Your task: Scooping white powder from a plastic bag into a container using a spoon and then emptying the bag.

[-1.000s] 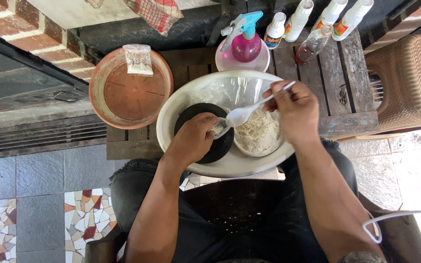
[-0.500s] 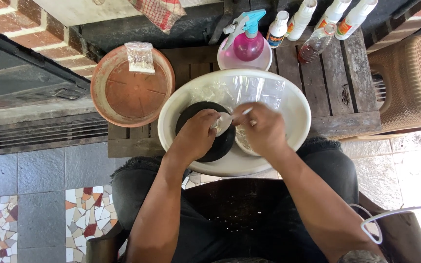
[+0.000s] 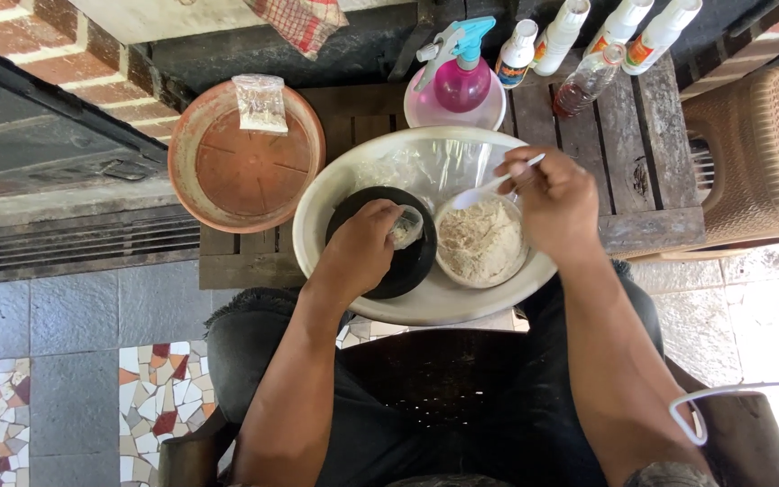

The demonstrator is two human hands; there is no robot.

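Head view: looking straight down at a seated person working over a wooden counter (image 3: 651, 153).
Clay saucer (image 3: 245, 162): sitting at the left on the counter, with a small clear packet (image 3: 261, 102) lying on its far rim.
Big basin (image 3: 317, 207): resting at the near edge of the counter, holding a black dish, a white bowl and crumpled clear plastic.
Left hand (image 3: 362, 248): lying over the black dish (image 3: 407, 271), fingers curling closed around a small clear bag (image 3: 405, 225).
White bowl (image 3: 482, 242): sitting just right of the black dish inside the basin, filled with pale, crumbly powder.
Right hand (image 3: 556, 203): hovering over the bowl's far right rim, fingers pinching shut on the handle of a white spoon (image 3: 480, 192), whose scoop is pointing left above the powder.
Spray bottle (image 3: 462, 72): standing in a pink bowl beyond the basin.
Squeeze bottles (image 3: 588, 36): lining the far right of the counter.
Wicker chair (image 3: 768, 144): standing at the right.
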